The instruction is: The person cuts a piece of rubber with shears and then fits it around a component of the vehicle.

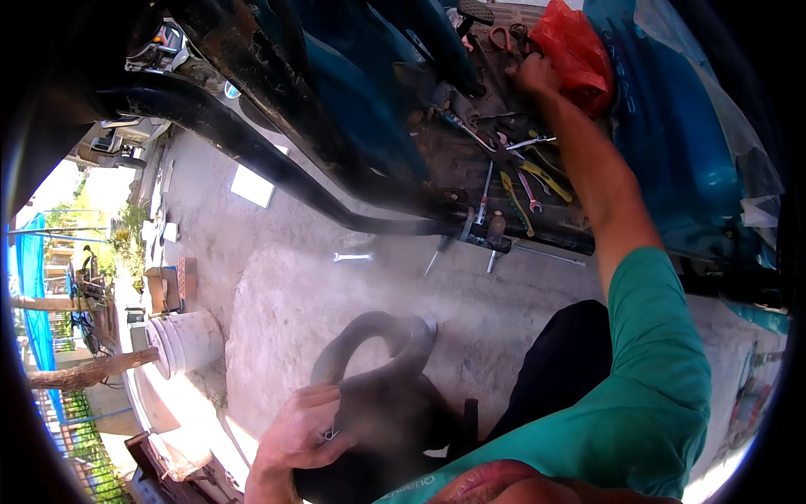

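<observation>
My left hand (300, 424) is closed around a small metal tool (328, 435), low in the picture beside my dark trouser leg. My right hand (537, 76) reaches onto the vehicle's dirty footboard (453, 151), its fingers curled among tools beside a red plastic bag (571, 59); what they grip is hidden. Red-handled scissors or pliers (500, 38) lie just beyond those fingers. Several wrenches (531, 189) and yellow-handled pliers (550, 178) are spread on the footboard below my right forearm.
A black bent tube (277, 176) crosses above the concrete floor (277, 277). On the floor are a loose wrench (353, 257), a white sheet (253, 185) and a screwdriver (437, 254). A white bucket (189, 343), bricks (186, 279) and a wooden pole (88, 372) stand at left. Teal bodywork (688, 126) borders the right.
</observation>
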Available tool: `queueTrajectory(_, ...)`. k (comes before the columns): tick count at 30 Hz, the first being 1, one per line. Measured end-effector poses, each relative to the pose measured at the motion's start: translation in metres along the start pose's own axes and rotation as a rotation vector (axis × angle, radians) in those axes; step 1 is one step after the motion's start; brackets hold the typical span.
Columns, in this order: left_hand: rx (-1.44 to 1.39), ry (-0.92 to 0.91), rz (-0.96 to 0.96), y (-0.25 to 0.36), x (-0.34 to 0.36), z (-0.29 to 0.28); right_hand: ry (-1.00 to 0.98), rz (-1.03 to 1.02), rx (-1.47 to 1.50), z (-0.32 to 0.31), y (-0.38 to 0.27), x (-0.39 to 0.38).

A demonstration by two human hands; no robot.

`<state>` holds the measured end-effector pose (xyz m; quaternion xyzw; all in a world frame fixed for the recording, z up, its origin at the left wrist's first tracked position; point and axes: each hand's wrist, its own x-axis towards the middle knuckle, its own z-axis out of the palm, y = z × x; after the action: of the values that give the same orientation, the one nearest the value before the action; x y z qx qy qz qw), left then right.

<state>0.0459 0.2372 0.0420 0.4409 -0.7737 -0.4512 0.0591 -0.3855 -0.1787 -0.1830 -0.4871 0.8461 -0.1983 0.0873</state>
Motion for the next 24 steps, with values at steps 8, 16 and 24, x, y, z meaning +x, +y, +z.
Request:
queueTrajectory(8,-0.009,-0.002,-0.061,0.017,-0.004,-0.003,-0.325,-0.074,0.006,-0.005,0.009,0.035)
queueTrajectory(16,-0.075,0.145,0.019,0.026,0.026,0.006,-0.619,0.308,1.308,-0.018,0.011,0.022)
queueTrajectory(24,-0.318,0.153,-0.301,0.031,0.054,0.010,-1.001,-0.071,1.448,-0.099,0.025,-0.105)
